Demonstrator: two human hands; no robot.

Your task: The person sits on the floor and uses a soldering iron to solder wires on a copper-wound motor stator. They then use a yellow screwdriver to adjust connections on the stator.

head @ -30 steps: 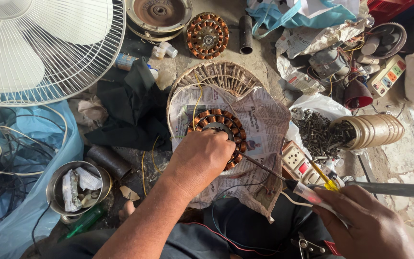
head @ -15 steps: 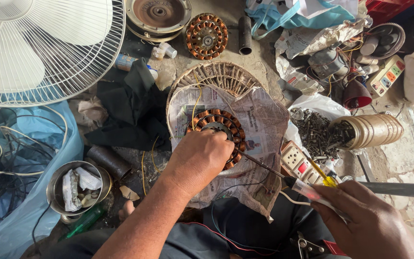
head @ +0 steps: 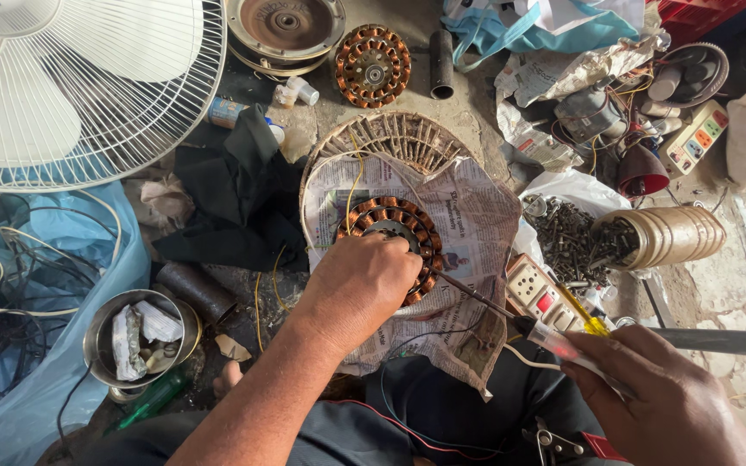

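We've got our left hand (head: pixel 360 289) clamped down on the copper-wound fan motor coil (head: pixel 395 242), which sits on newspaper (head: pixel 477 216) over a basket, while our right hand (head: pixel 671 406) grips a screwdriver (head: pixel 520 324), tip at the coil's edge. Looks like we're mid-poke at the windings, so steady pressure matters; the tip's contact spot is hidden by our left hand.

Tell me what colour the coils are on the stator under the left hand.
Copper-orange coils on the stator, partly covered by the left hand; head view.
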